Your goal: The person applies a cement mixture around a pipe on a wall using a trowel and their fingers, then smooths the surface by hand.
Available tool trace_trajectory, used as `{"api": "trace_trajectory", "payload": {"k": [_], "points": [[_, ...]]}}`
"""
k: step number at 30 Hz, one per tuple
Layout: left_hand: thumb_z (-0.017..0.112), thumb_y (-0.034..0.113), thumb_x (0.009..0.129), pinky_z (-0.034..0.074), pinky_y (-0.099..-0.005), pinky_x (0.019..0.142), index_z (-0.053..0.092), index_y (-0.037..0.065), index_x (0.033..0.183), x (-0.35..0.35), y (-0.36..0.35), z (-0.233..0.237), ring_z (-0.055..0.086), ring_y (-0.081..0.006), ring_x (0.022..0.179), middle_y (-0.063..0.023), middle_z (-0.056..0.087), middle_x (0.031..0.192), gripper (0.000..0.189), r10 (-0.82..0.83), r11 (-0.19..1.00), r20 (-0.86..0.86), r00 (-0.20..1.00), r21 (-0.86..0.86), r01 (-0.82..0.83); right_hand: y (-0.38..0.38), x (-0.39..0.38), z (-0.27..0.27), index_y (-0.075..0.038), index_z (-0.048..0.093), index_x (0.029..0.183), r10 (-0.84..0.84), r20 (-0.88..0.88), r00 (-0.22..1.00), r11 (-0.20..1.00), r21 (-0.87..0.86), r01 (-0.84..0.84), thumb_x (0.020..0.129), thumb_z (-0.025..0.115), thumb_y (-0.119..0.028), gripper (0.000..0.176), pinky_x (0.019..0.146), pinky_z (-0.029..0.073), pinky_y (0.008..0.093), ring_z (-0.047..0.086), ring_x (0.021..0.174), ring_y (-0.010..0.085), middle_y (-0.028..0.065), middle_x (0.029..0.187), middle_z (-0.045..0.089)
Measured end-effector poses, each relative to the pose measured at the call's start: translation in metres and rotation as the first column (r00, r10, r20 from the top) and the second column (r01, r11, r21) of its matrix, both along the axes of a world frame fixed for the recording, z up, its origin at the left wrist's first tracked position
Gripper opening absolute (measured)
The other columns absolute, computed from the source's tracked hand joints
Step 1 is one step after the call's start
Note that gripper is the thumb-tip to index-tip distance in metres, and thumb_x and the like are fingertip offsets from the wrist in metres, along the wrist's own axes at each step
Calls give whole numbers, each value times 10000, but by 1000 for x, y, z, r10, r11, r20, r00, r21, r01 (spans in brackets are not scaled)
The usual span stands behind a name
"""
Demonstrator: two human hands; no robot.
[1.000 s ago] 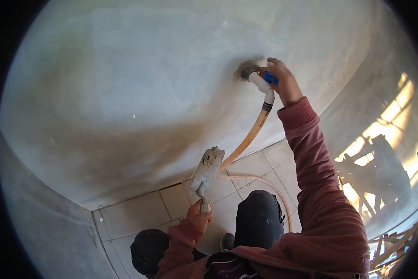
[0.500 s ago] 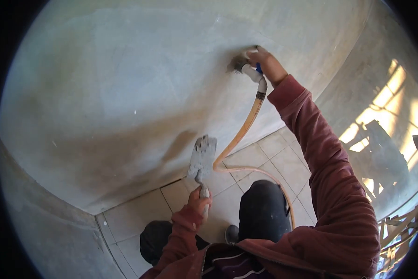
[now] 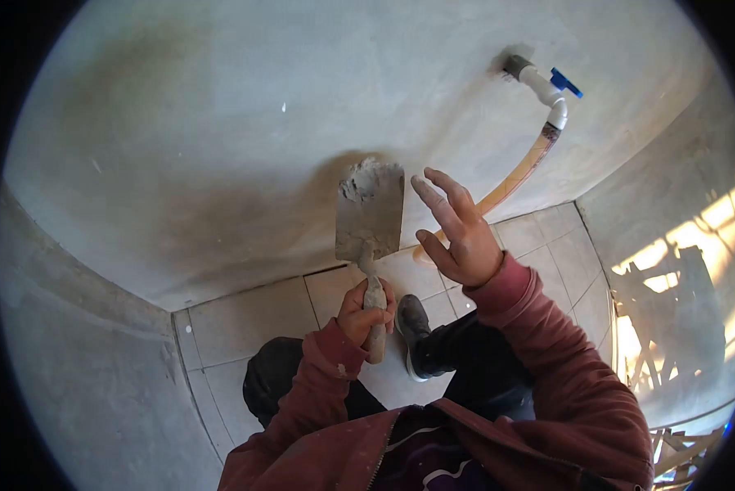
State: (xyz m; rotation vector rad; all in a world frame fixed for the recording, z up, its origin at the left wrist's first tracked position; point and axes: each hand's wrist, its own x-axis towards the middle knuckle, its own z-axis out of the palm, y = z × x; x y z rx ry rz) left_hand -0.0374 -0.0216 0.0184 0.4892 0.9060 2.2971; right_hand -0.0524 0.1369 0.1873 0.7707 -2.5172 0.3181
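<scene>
My left hand (image 3: 366, 313) is wrapped round the handle of a trowel (image 3: 381, 214), blade pointing up toward the wall. A lump of wet grey mortar (image 3: 369, 176) sits at the far end of the blade. Just right of the blade, my right hand (image 3: 464, 237) is open, its fingers apart and whitish at the tips, holding nothing. Farther up and right, a white tap (image 3: 539, 84) with a blue handle (image 3: 565, 83) sticks out of the wall, its base ringed by dark, rough mortar. An orange hose (image 3: 521, 170) hangs from the tap and passes behind my right hand.
A smooth grey plastered wall (image 3: 220, 147) rises in front, with another wall at the left. Pale tiles (image 3: 249, 315) cover the floor around my legs. At the right, sunlight falls on a wall above some wooden pieces (image 3: 686, 454).
My right hand has come away from the tap's base, down and left to beside the trowel. The trowel has risen and turned its blade more face-on. My view has shifted left.
</scene>
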Motion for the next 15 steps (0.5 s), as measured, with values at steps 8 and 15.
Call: {"api": "trace_trajectory", "payload": {"k": [8,15], "points": [[525,-14,649,428,-263,548,483,49,882,4,-11,10,497,-130,576,-42,503,692,245,-41,993,-90,995,-115,30,2,-22,1,-24,408,1315,126,30,992,970,-212,-116,697,543,26,635,860,441,374,512,998,342,203,1162,466],[525,-18,641,419,-251,548,489,46,871,-5,-14,-3,488,-115,589,-35,496,690,241,-77,981,-110,991,-188,56,16,-36,-4,27,553,1094,211,299,931,853,-521,-26,643,474,19,458,824,441,329,537,891,287,161,973,532]]}}
